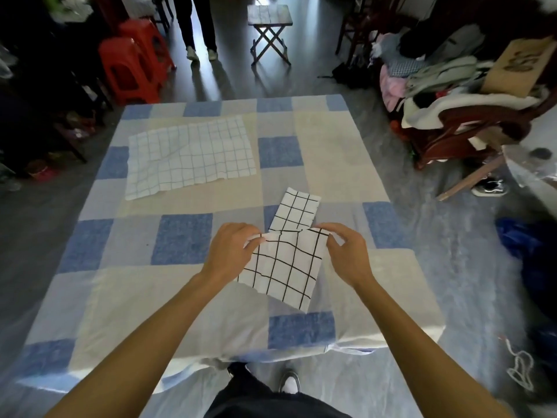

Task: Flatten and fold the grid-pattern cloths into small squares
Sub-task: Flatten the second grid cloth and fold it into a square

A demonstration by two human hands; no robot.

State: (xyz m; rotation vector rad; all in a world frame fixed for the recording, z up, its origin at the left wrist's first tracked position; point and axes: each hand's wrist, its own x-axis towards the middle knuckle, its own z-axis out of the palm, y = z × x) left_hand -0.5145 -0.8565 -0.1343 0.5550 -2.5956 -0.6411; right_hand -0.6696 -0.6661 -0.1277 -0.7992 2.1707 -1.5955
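1. Presently at the folding step: bold-grid cloth (283, 263) held by its far edge, left hand (232, 251) pinching the far-left corner, right hand (343, 251) pinching the far-right corner. Both grips closed on the fabric, thumb against fingers.
2. Cloth already reduced to a narrow, layered panel; far edge raised off the tabletop (187, 236), near portion resting on the checked cover, slightly skewed to the right.
3. Folded bold-grid square (297, 209) lying just beyond the hands, its near edge touching or hidden behind the held cloth; judged finished.
4. Fine-grid cloth (190, 158) spread open and flat at the far left of the tabletop, well apart from the hands, a diagonal crease showing; judged not yet folded.
5. Next move, as judged: carry the pinched far edge toward the near edge, match corners before letting go, then press the crease flat. Skew of the near edge calls for squaring first, otherwise an uneven square likely.
6. Remaining work, as judged: one more fold here, then the whole fine-grid cloth.
7. Writing and brands: none legible on cloths or cover. Dark marking on a cardboard sheet (512, 67) at far right, too blurred to read.
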